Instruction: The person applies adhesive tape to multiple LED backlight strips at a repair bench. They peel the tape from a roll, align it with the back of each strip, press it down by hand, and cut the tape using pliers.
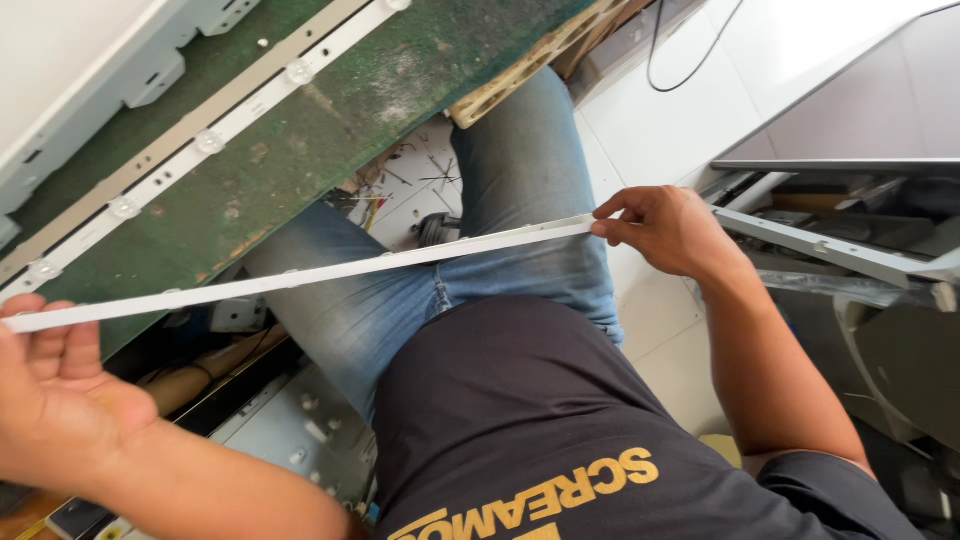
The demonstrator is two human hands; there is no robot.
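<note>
- Fingertips (606, 226) of the right hand (668, 232) are pinched shut on one end of a long white strip (330, 270), thumb above, forefinger beneath.
- At the other end, the left hand (55, 395) is seen palm up with its fingers spread; the strip is laid across the fingertips, and no closed grip can be made out there.
- Held this way, the strip is stretched almost level across the lap, above blue jeans (520, 200), well clear of the bench.
- As a judgement: this strip seems already lifted free and is carried between both hands, while a second strip (215, 135), set with round clear lenses, is still lying on the green board (330, 110). No lenses can be made out on the held strip; its underside is hidden.
- A grey metal panel (300, 430) with studs is seen below the left forearm, and a grey metal frame (850, 255) lies at the right on the white floor (680, 110).
- Left-hand thumb and the strip's far tip are cut off by the picture edge.
- What lies under the board and between the knees is dark clutter, hard to tell apart.
- A black cable (690, 60) is partly seen at the top.
</note>
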